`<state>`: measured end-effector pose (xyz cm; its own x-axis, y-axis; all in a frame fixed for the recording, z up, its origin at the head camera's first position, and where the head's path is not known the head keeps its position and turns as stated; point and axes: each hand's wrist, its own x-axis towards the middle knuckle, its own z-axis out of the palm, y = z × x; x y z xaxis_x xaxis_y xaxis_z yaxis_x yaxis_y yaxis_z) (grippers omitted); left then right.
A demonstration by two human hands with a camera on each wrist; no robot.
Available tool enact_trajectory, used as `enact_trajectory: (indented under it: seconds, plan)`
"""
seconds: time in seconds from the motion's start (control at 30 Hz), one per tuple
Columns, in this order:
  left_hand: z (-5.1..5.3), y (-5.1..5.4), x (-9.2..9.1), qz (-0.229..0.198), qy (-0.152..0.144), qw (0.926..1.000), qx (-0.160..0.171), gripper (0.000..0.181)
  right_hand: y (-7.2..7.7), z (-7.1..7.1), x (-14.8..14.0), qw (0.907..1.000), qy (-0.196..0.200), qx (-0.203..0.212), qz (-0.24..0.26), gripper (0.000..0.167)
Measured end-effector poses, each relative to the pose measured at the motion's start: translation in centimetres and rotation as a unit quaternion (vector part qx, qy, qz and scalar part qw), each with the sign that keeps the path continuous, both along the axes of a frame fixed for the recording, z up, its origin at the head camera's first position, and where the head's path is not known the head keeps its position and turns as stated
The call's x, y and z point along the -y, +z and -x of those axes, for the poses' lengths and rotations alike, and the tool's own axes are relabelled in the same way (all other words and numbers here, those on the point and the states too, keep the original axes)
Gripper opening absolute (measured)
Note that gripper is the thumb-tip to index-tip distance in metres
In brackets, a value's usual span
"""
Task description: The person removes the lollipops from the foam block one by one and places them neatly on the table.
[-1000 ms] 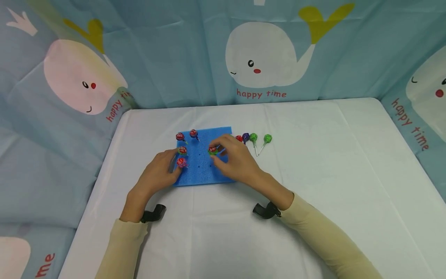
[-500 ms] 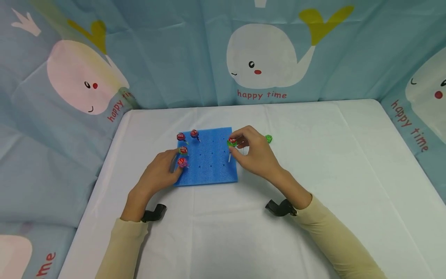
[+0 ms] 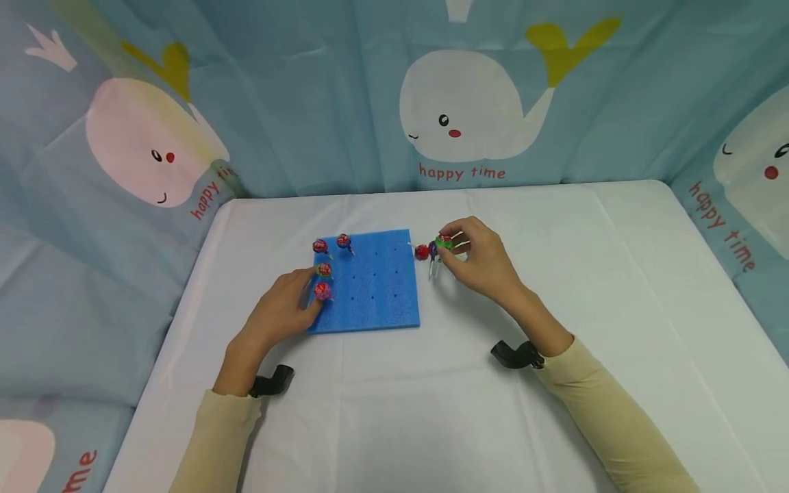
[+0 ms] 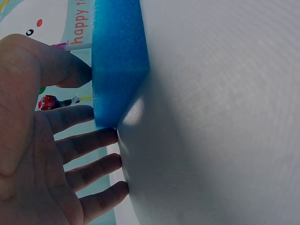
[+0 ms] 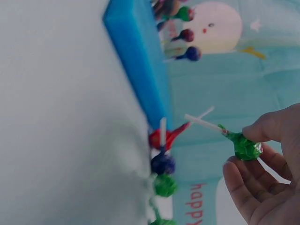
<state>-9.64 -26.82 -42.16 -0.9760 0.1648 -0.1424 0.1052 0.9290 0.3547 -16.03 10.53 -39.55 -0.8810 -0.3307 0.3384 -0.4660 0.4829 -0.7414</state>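
A blue foam board (image 3: 385,308) with small holes lies on the white table. Several wrapped lollipops stand in its left side and back, among them a pink one (image 3: 322,291). My left hand (image 3: 280,305) rests at the board's left edge; in the left wrist view the thumb (image 4: 70,70) touches the foam, fingers extended beside it. My right hand (image 3: 483,263) pinches a green-wrapped lollipop (image 5: 247,147) by its head, stick pointing away from the palm. It hovers right of the board, over loose lollipops.
Right of the board lie a red lollipop (image 3: 422,253), a purple one (image 3: 433,250) and two green ones, shown in the right wrist view as one green lollipop (image 5: 165,185) and another (image 5: 163,221). A blue whale-print curtain (image 3: 296,137) surrounds the table.
My right hand has moved right with the green lollipop, from above the foam board to above the loose lollipops. The left hand has stayed at the board's edge.
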Motion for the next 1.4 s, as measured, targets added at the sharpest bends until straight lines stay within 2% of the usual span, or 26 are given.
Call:
enact_trajectory:
  seconds: [0.23,0.4,0.6,0.93,1.4]
  plan:
    - [-0.1,-0.3,0.0,0.001,0.004,1.0,0.003,0.068,-1.7,0.7,-1.3,0.9997,-0.001,0.015,-0.019,0.028]
    - [0.1,0.1,-0.1,0.0,0.004,1.0,0.0,0.067,-2.3,1.5,-1.8,0.9995,0.005,0.009,-0.031,0.029]
    - [0.0,0.5,-0.1,0.001,0.003,1.0,0.0,0.067,-3.0,2.2,-2.3,0.9981,-0.01,0.008,-0.06,0.028]
    - [0.1,0.3,-0.2,0.003,0.004,1.0,0.002,0.067,-2.8,2.7,-2.6,0.9933,-0.02,-0.006,-0.114,0.029]
    - [0.1,0.2,-0.1,0.002,0.006,1.0,0.004,0.067,-3.4,3.5,-3.3,0.989,-0.025,0.012,-0.146,0.032]
